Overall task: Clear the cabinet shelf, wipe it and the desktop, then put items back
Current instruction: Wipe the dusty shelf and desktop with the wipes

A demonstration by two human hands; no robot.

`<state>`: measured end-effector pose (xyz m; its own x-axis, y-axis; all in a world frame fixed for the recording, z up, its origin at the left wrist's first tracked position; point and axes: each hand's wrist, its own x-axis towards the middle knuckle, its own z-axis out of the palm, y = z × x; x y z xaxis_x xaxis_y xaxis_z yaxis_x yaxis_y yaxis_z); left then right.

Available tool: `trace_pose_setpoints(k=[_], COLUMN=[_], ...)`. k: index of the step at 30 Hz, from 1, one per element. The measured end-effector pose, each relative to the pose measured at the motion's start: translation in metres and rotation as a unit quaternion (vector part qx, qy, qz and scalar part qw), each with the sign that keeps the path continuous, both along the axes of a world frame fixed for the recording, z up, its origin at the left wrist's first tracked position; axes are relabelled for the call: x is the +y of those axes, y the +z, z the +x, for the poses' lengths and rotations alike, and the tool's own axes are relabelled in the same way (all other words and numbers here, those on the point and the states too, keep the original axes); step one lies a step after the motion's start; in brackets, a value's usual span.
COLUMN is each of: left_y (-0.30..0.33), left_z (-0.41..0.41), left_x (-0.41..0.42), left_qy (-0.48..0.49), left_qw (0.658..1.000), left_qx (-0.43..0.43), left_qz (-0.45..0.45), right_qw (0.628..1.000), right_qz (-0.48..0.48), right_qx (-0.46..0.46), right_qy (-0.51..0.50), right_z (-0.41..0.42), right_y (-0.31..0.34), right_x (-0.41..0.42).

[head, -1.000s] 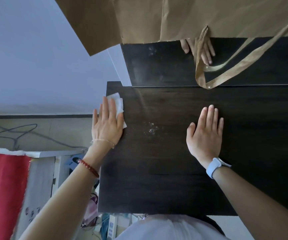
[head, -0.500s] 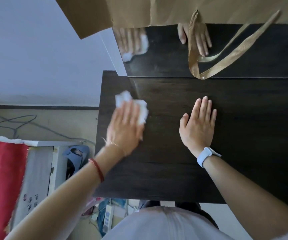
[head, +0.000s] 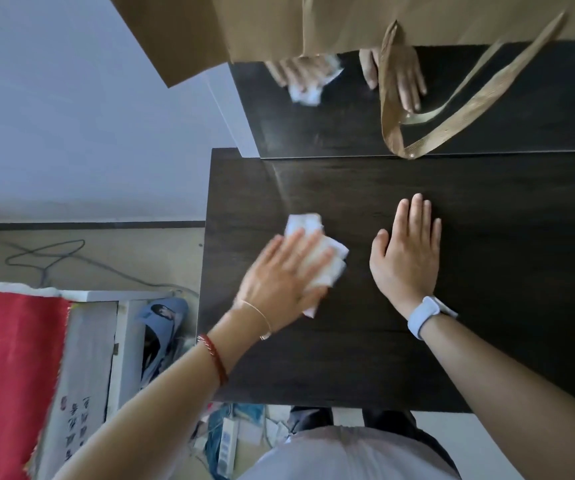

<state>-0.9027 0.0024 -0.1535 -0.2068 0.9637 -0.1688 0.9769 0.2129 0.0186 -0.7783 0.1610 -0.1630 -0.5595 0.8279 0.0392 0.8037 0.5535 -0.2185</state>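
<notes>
Wiping was under way on the dark desktop (head: 417, 358): the left hand (head: 281, 278), fingers nearly straight, pressed a crumpled white wipe (head: 327, 263) flat against the wood, having swept it in from the left edge a second earlier to just beside the right hand (head: 405, 258). That right hand lay open and flat on the surface, holding nothing (a brace, by the look of it). Specks seen mid-desktop a second earlier were gone, so the left portion looked done and the right stretch seemingly remained; a paper bag (head: 348, 19) with a ribbon handle (head: 452, 123) hung at the top.
</notes>
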Motion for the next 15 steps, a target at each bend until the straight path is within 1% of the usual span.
trace_pose_setpoints(k=[2,3,4,5,7,8,9,10,11,13,14,15], left_y=[0.004,0.007,0.008,0.009,0.012,0.014,0.014,0.013,0.011,0.01,0.008,0.008], left_z=[-0.032,-0.035,-0.024,-0.007,0.025,0.026,0.017,0.004,-0.01,-0.029,-0.029,-0.023], left_x=[-0.002,-0.007,-0.014,-0.024,-0.052,-0.064,-0.07,-0.071,-0.07,-0.063,-0.06,-0.059], left_qy=[0.151,0.198,0.206,0.183,0.097,0.074,0.075,0.105,0.16,0.283,0.316,0.32], left_qw=[0.988,0.98,0.979,0.983,0.995,0.996,0.996,0.993,0.986,0.958,0.948,0.947], left_qx=[0.009,0.003,-0.002,-0.004,-0.019,-0.024,-0.013,0.009,0.017,-0.015,-0.03,-0.032], left_qz=[0.006,-0.006,-0.009,-0.008,-0.028,-0.05,-0.056,-0.046,-0.038,-0.036,-0.032,-0.023], right_qw=[1.0,1.0,1.0,1.0,1.0,1.0,1.0,1.0,1.0,1.0,1.0,1.0], right_qz=[0.002,0.001,0.0,-0.001,-0.004,-0.007,-0.008,-0.007,-0.006,-0.004,-0.002,-0.001], right_qx=[0.004,0.005,0.006,0.006,0.005,0.007,0.011,0.012,0.009,0.004,0.006,0.008], right_qy=[0.002,0.002,0.001,0.001,0.002,0.001,0.001,0.001,0.002,0.006,0.007,0.009], right_z=[-0.001,-0.002,-0.002,-0.002,-0.001,-0.001,-0.002,-0.002,-0.002,-0.001,-0.001,-0.002], right_y=[0.0,0.0,0.0,0.0,0.001,0.001,0.0,0.0,0.0,-0.001,-0.001,0.0], right_x=[0.0,0.001,0.001,0.001,0.002,0.002,0.002,0.002,0.002,0.001,0.001,0.002])
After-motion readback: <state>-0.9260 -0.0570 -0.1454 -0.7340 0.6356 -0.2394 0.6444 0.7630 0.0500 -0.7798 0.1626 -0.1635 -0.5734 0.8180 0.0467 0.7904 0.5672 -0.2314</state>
